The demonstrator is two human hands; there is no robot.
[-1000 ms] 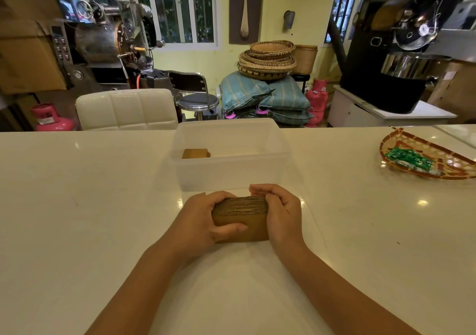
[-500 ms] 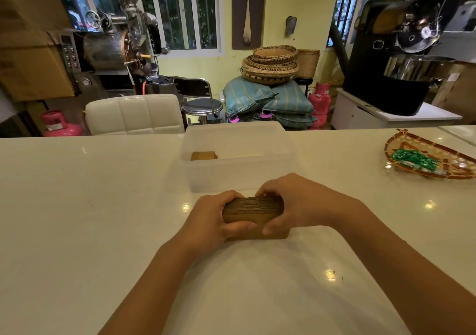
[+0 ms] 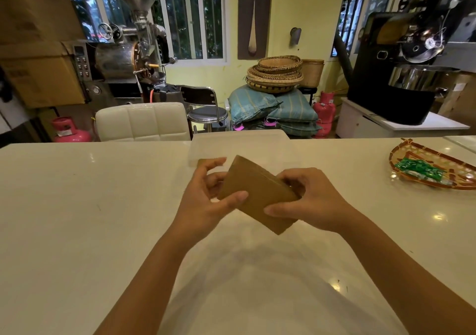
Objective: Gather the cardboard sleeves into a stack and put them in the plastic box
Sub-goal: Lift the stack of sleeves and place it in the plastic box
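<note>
Now both hands (image 3: 206, 206) (image 3: 309, 203) grip a flat, matte-brown cardboard stack (image 3: 257, 193).

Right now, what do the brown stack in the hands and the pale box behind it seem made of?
The brown stack of sleeves: matte, uncoated cardboard, flat and dull brown. The frosted translucent box: apparently plastic, semi-matte, since the table edge shows faintly through its cloudy walls.

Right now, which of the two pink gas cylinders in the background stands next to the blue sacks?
The pink cylinder on the right, beside the blue sacks. The other pink cylinder stands far left, by the white chair.
</note>
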